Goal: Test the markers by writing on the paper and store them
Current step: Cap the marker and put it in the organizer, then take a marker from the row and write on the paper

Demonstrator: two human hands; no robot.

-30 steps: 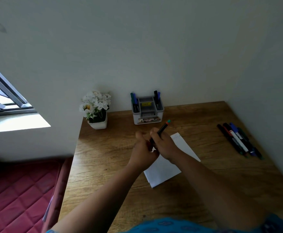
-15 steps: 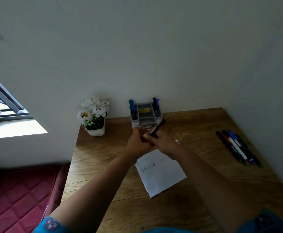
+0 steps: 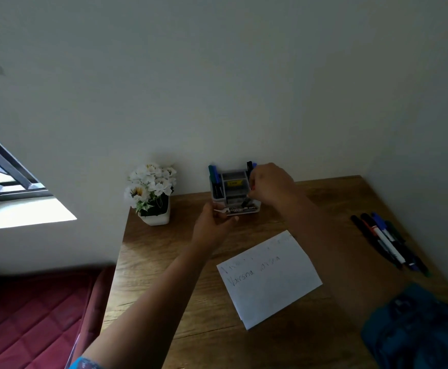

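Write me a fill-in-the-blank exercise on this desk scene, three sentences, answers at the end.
1. The right hand reaches over the right side of the grey ____ at the wall.
2. The sheet of paper lying on the desk has ____ on it.
3. The pot of white flowers stands to the ____ of the organizer.

Missing words: organizer; handwriting; left

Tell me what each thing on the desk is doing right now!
Right hand: curled at the organizer's right slot, seemingly putting a marker in; the marker is mostly hidden.
Left hand: fingers curled at the organizer's front left corner; its grip is unclear.
Desk organizer: upright by the wall, markers standing in both side slots.
Paper: flat on the desk, handwriting on it.
Loose markers: lying side by side, capped, untouched.
Flower pot: upright.
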